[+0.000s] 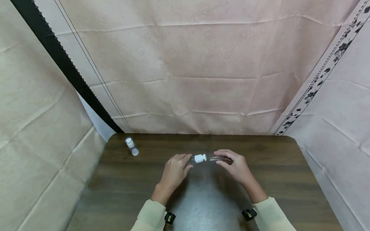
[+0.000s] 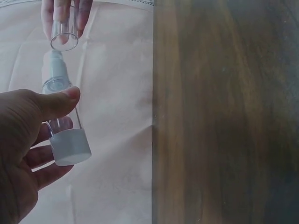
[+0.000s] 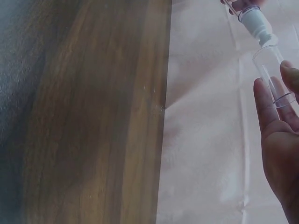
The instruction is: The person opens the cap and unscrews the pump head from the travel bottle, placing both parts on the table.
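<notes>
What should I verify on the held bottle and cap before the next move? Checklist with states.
1. Left grip holds the bottle: ok.
2. Right grip holds the clear cap: ok.
3. Cap rim faces the pump nozzle, roughly in line: ok.
4. Nozzle tip free of the rim: cannot tell, they're very close.
5. Second bottle out of the way: ok, near the table's far left corner.

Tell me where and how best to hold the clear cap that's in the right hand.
Pinch the clear cap by opposite sides, near the end away from the white pump, coming from the person's right: it is a round tube pointing toward the pump, so this should leave the rim facing the pump free.
</notes>
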### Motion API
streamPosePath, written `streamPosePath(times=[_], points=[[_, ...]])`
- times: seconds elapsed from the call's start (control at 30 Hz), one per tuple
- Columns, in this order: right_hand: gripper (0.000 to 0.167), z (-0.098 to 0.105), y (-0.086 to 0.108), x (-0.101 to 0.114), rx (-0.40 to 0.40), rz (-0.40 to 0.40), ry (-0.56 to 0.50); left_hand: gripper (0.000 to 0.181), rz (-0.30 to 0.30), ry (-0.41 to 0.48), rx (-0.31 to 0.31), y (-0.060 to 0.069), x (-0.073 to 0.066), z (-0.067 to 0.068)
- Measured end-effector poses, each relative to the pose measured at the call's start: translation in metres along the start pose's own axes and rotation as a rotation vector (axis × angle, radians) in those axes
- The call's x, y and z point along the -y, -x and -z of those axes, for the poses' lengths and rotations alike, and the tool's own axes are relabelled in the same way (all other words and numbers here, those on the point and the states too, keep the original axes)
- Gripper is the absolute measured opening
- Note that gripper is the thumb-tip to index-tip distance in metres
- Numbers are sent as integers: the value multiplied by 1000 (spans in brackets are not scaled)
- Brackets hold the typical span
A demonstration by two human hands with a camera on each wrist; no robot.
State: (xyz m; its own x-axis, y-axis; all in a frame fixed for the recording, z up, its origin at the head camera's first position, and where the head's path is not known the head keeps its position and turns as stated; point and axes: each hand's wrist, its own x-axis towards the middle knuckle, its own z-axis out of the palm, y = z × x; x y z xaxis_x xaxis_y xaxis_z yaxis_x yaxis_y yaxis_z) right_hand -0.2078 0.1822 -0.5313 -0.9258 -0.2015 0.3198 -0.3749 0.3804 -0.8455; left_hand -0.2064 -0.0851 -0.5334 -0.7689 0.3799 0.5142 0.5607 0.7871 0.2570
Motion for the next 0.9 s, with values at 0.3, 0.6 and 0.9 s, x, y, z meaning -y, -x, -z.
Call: streamPosePath(times=[0.3, 0.6, 0.9], points=[[29, 7, -4, -2, -18, 39, 61, 42, 24, 56, -37, 6, 0, -10], [29, 18, -12, -11, -16, 95, 157, 43, 52, 130, -86, 11, -1, -15], [27, 25, -21, -22, 11, 94, 276, 43, 86, 220, -134, 13, -3, -20]])
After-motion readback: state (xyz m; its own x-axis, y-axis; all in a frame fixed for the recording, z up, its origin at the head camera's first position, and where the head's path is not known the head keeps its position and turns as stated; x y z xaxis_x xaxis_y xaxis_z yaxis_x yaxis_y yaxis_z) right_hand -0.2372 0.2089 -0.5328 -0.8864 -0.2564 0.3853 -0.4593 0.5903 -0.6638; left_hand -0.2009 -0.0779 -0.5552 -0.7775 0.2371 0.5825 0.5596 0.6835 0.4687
